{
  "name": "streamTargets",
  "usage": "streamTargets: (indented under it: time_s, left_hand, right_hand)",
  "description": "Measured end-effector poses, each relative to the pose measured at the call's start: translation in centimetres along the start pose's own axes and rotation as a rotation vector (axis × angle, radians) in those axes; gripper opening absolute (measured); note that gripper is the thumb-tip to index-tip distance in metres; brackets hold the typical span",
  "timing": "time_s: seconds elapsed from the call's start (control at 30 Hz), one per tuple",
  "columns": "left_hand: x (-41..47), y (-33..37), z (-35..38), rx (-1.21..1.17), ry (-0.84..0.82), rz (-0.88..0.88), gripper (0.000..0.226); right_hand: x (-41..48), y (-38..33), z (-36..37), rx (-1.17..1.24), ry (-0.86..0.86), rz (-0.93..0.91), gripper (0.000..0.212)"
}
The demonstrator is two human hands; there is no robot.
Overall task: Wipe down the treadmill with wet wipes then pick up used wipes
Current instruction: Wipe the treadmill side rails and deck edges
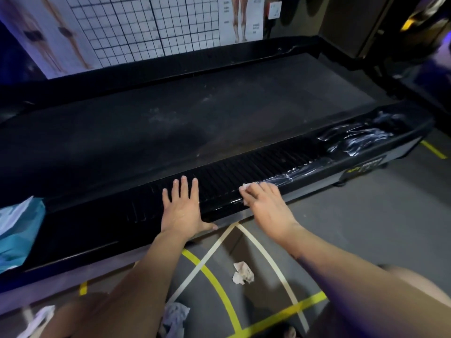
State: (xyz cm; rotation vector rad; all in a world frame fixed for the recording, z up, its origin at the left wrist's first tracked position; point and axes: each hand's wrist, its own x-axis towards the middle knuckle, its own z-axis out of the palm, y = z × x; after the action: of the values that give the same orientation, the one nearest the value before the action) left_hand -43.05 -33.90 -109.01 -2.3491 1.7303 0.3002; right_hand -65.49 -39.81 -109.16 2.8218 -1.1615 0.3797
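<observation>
treadmill rail point(244, 170): left hand point(181, 209) spread flat on it; right hand point(267, 207) clutching a wet wipe point(246, 186)

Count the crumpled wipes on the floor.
2: one crumpled wipe on the floor below the right hand, and a bluish wipe near the bottom edge, beside the left forearm. The white piece at bottom left might be a third; limbs may hide more.
</observation>
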Motion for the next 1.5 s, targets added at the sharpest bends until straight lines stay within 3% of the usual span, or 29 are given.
streamTargets:
  time_s: [0.13,0.3,0.37,0.5,0.57,0.67,0.73,0.8,0.9,1.07,1.13,1.27,1.4,1.5]
  left_hand:
    - [0.0,-0.1,0.0,0.005,-0.005,0.001,0.151]
    - [0.0,-0.1,-0.1,0.000,-0.001,0.001,0.151]
    - [0.0,0.0,-0.2,-0.004,-0.005,-0.002,0.151]
    - [0.1,0.1,-0.1,0.004,-0.004,-0.013,0.150]
    - [0.1,0.1,0.0,0.000,0.005,-0.008,0.149]
    - [-0.1,0.0,-0.1,-0.002,0.013,0.001,0.149]
    - [-0.1,-0.1,-0.1,-0.003,0.011,0.001,0.149]
    - [-0.1,-0.1,-0.1,-0.001,0.003,0.001,0.150]
    - [0.0,-0.1,-0.2,-0.005,0.000,0.008,0.150]
    - [0.0,-0.2,-0.1,-0.024,0.002,0.006,0.149]
    - [0.0,-0.2,0.0,-0.025,0.007,0.005,0.148]
    - [0.1,-0.1,0.1,-0.021,0.017,-0.003,0.146]
    - [0.1,-0.1,0.2,-0.019,0.030,0.002,0.146]
    - [0.2,-0.2,0.3,-0.023,0.031,0.003,0.146]
  right_hand:
    - [0.0,3.4,-0.9,-0.002,0.066,0.272,0.047]
    - [0.9,2.5,-1.7,0.044,0.113,0.282,0.043]
    - [1.5,1.0,-1.7,0.068,0.109,0.217,0.042]
    - [1.1,-2.7,-1.3,0.199,0.065,-0.094,0.052]
    - [0.5,-2.8,-0.6,0.111,-0.023,-0.149,0.052]
    - [-0.1,-0.7,-0.2,0.114,-0.133,-0.029,0.016]
    - [-0.4,1.8,-0.1,0.234,-0.122,0.079,0.025]
    - [-0.5,3.8,-0.4,0.168,-0.053,0.093,0.027]
    - [-0.8,6.8,-0.8,0.099,0.019,0.275,0.014]
    - [0.8,5.4,-2.1,0.088,0.152,0.337,0.035]
    - [1.9,2.7,-2.2,0.169,0.167,0.242,0.042]
    - [2.3,-1.4,-0.6,0.254,0.021,0.052,0.062]
    - [2.7,-0.4,0.7,0.328,-0.016,0.187,0.062]
    - [2.6,0.3,0.8,0.346,-0.008,0.174,0.057]
